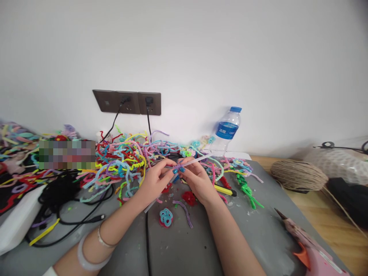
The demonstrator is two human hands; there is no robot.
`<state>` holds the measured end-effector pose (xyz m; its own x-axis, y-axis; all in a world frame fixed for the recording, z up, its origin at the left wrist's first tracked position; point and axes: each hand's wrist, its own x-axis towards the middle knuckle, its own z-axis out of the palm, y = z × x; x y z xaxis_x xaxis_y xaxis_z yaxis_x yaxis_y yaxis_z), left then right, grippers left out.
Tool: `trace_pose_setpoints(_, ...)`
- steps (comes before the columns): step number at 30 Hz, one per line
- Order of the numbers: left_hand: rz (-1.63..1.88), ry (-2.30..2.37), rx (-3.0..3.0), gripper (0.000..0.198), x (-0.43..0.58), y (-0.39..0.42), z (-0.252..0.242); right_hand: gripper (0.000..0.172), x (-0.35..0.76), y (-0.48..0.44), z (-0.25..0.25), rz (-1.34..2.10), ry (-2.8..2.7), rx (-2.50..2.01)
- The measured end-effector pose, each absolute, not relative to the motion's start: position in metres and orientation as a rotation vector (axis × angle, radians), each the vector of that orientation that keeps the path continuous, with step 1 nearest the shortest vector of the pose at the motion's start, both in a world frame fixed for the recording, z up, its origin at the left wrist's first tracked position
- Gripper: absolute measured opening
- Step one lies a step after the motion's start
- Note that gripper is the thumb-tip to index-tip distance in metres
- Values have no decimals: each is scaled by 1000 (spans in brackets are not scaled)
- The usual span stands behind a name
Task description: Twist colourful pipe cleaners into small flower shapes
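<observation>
Over the middle of the table, my left hand (156, 178) and my right hand (198, 180) meet, fingers pinched together. Between the fingertips is a purple pipe cleaner (178, 167), which appears wound around a long, pale translucent stick (198, 159). The stick slants from below my left hand up past my right fingers. Fingers partly hide where the pipe cleaner and stick meet. Below the hands lie a blue looped pipe-cleaner flower (166, 217), a loose purple pipe-cleaner piece (185, 212) and a red fuzzy piece (189, 198).
Tangled coloured pipe cleaners (120, 161) heap along the wall. A water bottle (228, 130) stands behind. At right are a pink glue gun (313, 245) and a twine ball (299, 174). Black cables (86, 218) lie left; a yellow-handled tool (224, 190) is beside my right hand.
</observation>
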<state>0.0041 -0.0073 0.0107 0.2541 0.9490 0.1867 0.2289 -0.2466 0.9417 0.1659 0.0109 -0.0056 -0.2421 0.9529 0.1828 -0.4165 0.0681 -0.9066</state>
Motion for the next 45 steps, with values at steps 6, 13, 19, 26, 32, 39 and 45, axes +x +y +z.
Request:
trace_pose_setpoints(6,1083,1182,1861,32,4,-8,9,35,165,13,-10,1625,-996,-710)
trace_pose_setpoints(13,974,1425,2279,32,0,-6,3,37,166,16,-16,1736,-932,-825)
trace_pose_setpoints(19,1102,1311,2058,29,2,-4,5,29,165,14,-10,1820,-852,-751)
trace_pose_setpoints(26,1165,1110,1469,32,3,1,-2,23,164,12,-9,1749,-931,-695)
trace_pose_setpoints(32,1157,1120,1654,29,5,-4,4,24,165,12,-9,1736,-943,-643)
trace_pose_setpoints(39,1056,1164,1706,42,4,-7,2,32,165,13,-9,1722,-922,-649)
trace_pose_setpoints(45,988,1157,1780,51,4,-7,2,28,162,12,-10,1674,-1019,-747)
